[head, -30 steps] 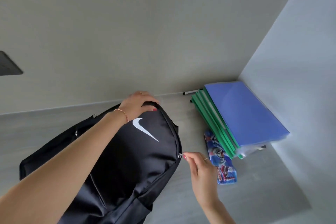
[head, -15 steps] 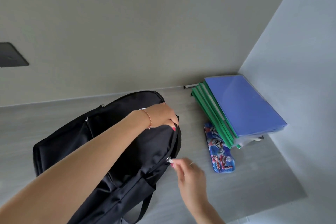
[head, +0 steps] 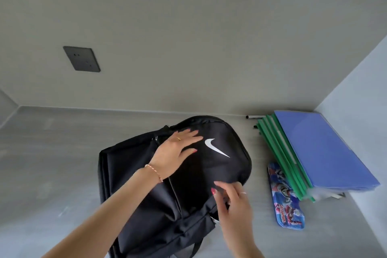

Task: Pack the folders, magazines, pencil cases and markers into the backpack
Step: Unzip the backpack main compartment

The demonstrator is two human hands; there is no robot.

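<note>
- Backpack (head: pixel 209 174): black, white swoosh on its front panel, lying front-up on the grey counter (head: pixel 52 163), about midway along it and reaching to the near edge. Its rounded top points toward the back wall.
- Your left hand (head: pixel 178 151): laid flat on the upper front of the backpack, just left of the swoosh; fingers straight and spread, holding nothing. A ring shows on one finger, a thin bracelet at the wrist.
- Your right hand (head: pixel 232 203): at the backpack's right edge, below the swoosh. The fingers are curled in toward the seam there; the picture is blurred, so you cannot tell whether they have hold of a zipper pull or only touch the fabric.
- Folders (head: pixel 314 153): one stack in the counter's far right corner, against the right wall. A blue folder lies on top; green folder edges fan out beneath it on the left side.
- Pencil case (head: pixel 284 197): flat, blue, with a printed cartoon figure; it lies on the counter between the backpack and the folders, touching the stack's near left edge.
- Marker (head: pixel 254 117): thin and dark-tipped, lying along the back edge of the counter, just left of the folders.
- Wall plate (head: pixel 81 58): dark, rectangular, on the back wall, up and left of the backpack.
</note>
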